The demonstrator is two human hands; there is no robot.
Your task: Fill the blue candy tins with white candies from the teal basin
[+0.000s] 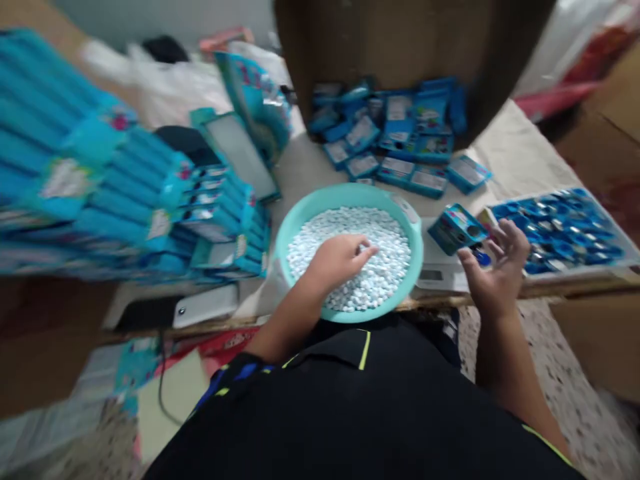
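Note:
My left hand point(343, 260) is over a turquoise basin point(283, 247) filled with small white pellets point(367, 290). Its fingers are curled in toward the thumb, and whatever lies inside them is hidden. My right hand point(497, 270) is open, thumb and fingers spread, beside a small blue printed box point(456, 229) that sits tilted over a white digital scale point(440, 273). A small dark-blue round piece point(481, 257) shows between the thumb and fingers; whether the hand touches it is unclear.
Blue cartons point(115, 173) are stacked at left. Small blue boxes point(400, 147) spill from a large cardboard carton point(400, 40) at the back. A shallow tray point(615, 260) of blue and silver pieces stands right. A white phone point(206, 307) lies by the front edge.

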